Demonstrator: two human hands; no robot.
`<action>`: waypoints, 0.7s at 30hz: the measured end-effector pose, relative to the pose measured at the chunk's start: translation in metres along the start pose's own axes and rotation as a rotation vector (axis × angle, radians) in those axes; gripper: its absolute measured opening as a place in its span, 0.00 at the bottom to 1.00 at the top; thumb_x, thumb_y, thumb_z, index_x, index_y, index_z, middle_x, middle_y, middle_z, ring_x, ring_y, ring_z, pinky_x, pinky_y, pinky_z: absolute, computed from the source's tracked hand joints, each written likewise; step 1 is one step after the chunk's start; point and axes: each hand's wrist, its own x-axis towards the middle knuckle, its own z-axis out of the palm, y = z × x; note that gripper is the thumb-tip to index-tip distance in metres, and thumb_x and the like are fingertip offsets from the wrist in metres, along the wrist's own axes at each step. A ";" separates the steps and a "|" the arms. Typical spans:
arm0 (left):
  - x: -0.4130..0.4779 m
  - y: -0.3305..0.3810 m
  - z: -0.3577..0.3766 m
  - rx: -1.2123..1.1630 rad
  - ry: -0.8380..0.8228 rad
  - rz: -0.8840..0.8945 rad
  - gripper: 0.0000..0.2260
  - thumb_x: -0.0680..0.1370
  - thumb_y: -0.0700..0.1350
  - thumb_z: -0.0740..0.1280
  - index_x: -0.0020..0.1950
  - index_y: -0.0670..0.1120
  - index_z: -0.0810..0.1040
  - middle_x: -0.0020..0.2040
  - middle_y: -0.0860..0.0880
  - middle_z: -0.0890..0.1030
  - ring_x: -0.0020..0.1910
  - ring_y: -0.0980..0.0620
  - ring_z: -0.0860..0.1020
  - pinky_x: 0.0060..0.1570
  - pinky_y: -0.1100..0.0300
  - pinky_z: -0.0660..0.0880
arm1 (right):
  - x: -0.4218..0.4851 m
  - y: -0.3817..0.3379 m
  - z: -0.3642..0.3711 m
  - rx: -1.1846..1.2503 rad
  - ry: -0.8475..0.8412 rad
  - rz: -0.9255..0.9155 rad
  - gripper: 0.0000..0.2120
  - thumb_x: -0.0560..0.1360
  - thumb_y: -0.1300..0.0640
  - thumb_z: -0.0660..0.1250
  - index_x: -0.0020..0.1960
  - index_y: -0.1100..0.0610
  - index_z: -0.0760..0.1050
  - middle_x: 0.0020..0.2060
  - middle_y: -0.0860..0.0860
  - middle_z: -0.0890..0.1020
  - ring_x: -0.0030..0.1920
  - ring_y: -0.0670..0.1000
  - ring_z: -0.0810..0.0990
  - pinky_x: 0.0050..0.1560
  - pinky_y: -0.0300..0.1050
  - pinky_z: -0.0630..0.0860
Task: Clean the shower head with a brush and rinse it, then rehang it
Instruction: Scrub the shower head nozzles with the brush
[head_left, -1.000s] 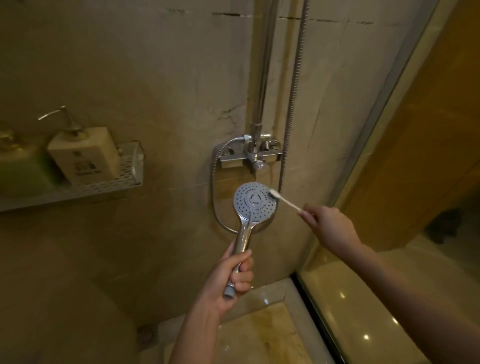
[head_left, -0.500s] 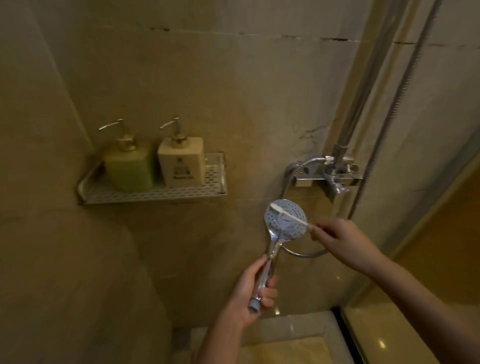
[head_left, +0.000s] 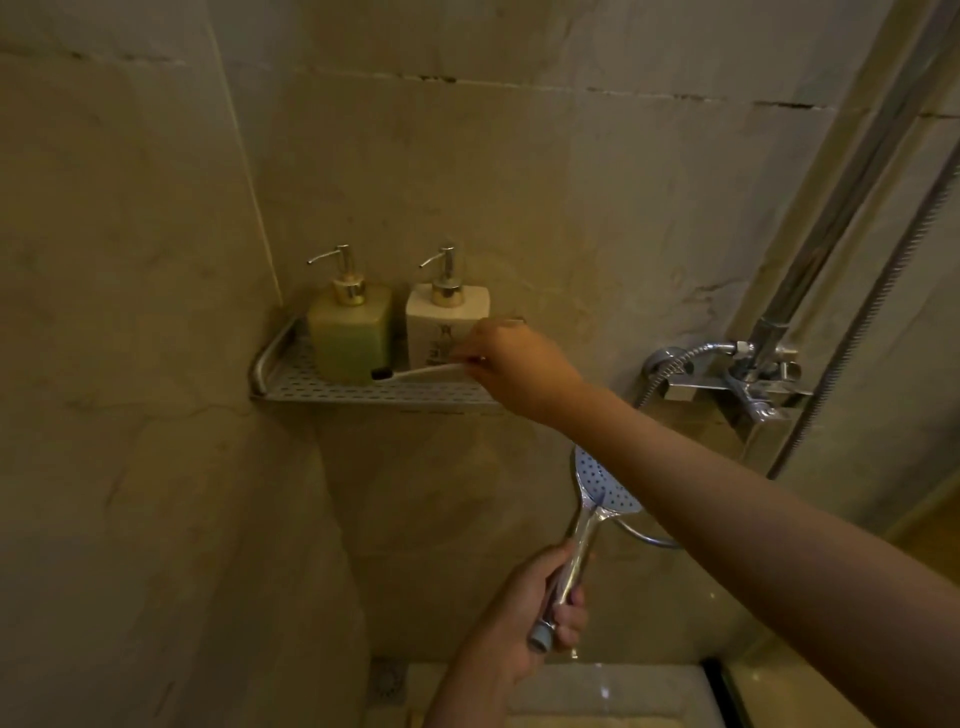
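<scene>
Lower centre, left hand grips round chrome shower head by its handle: prob. light, stiff, slick if wet, so hold low on handle; right hand pinches white toothbrush at perforated metal shelf, mid-frame.

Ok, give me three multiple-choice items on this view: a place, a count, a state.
1. Where is the brush? A) in the left hand B) at the shelf, in front of the pump bottles C) against the shower head
2. How many pump bottles stand on the shelf? A) one B) two C) three
3. The shower head is: A) rehung B) lying loose C) gripped by its handle in the left hand
Key: 1 B, the right hand holds it there; 2 B, one green, one white; 3 C, fingers curl round the handle.
</scene>
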 end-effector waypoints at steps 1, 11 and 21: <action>0.000 0.001 -0.003 0.002 0.007 -0.002 0.11 0.78 0.51 0.60 0.40 0.45 0.72 0.24 0.51 0.70 0.16 0.59 0.63 0.15 0.70 0.59 | 0.007 -0.005 0.005 -0.014 -0.015 0.002 0.13 0.78 0.55 0.60 0.59 0.50 0.80 0.55 0.54 0.81 0.54 0.56 0.79 0.50 0.54 0.78; 0.003 0.011 -0.025 -0.033 0.002 -0.018 0.10 0.78 0.51 0.58 0.45 0.46 0.73 0.22 0.52 0.70 0.16 0.59 0.63 0.17 0.70 0.58 | 0.013 -0.006 0.032 -0.157 -0.011 -0.082 0.08 0.77 0.55 0.62 0.53 0.50 0.78 0.51 0.53 0.82 0.51 0.57 0.81 0.47 0.55 0.80; 0.016 0.013 -0.024 0.021 -0.006 -0.036 0.11 0.78 0.51 0.58 0.49 0.44 0.73 0.23 0.51 0.69 0.16 0.59 0.62 0.17 0.70 0.58 | 0.007 -0.002 0.047 -0.191 0.243 -0.199 0.07 0.66 0.61 0.76 0.43 0.53 0.82 0.37 0.53 0.85 0.42 0.58 0.82 0.35 0.51 0.79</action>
